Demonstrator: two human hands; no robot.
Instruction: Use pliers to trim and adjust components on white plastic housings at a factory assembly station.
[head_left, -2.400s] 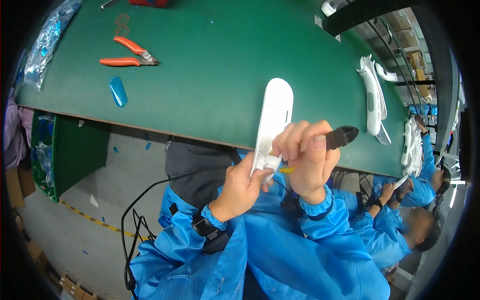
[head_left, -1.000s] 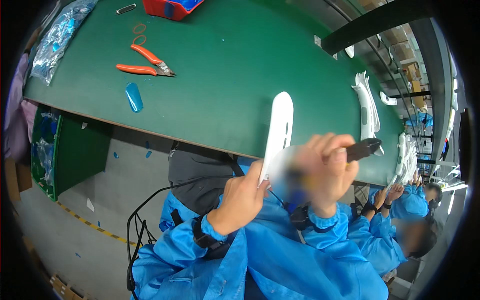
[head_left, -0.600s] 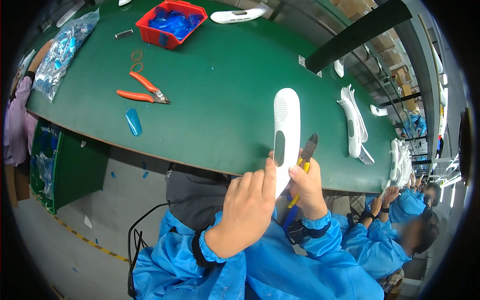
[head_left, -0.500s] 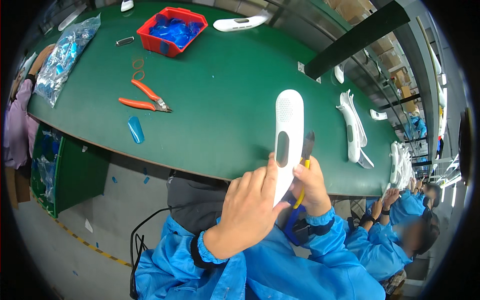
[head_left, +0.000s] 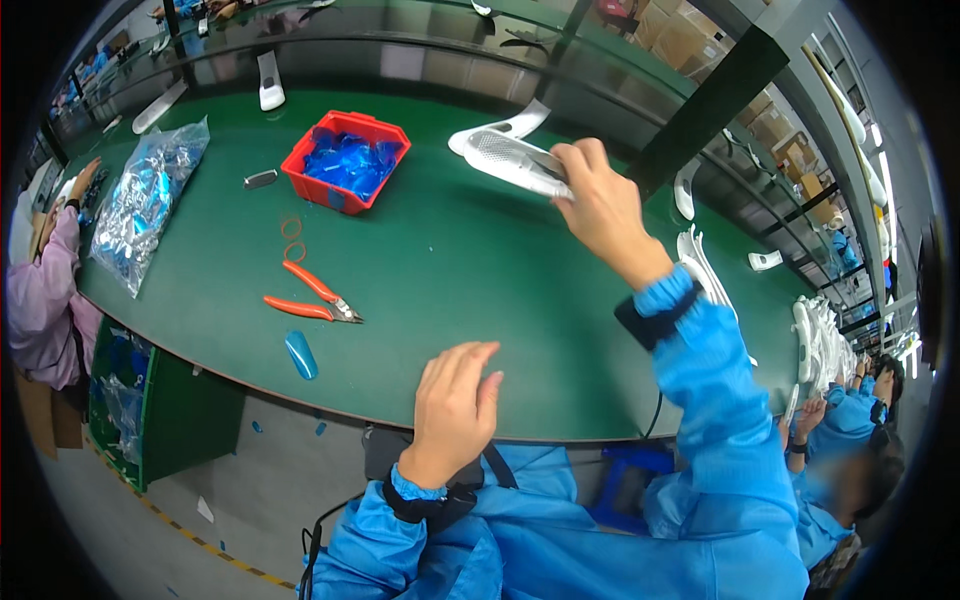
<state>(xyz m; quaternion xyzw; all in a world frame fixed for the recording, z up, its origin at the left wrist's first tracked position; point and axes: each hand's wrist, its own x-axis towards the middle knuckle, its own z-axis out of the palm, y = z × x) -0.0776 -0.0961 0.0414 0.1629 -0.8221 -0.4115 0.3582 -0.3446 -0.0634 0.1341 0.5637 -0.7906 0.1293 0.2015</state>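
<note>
With your right hand (head_left: 605, 210) you are gripping one end of a long white housing (head_left: 510, 162), its fingers closing firmly around it. You are keeping this piece in the air, to the right of the red bin (head_left: 318, 192). The housing is showing a smooth, rounded shape, with a grille of many small holes on the end toward the bin. Just behind it a curved white part (head_left: 525, 122) is lying, also right of the bin; whether the two are touching, I cannot tell. Your left hand (head_left: 455, 410) is staying nearer to you than the bin and a little to its right, half open, thumb apart from fingers, holding nothing. The bin is containing crumpled, shiny blue film (head_left: 350, 165). On its near side, orange-handled cutters (head_left: 343, 310) are lying spread, and closer to you a smooth blue strip (head_left: 300, 355). Left of the bin, a wrinkled clear bag (head_left: 150, 205) is resting.
</note>
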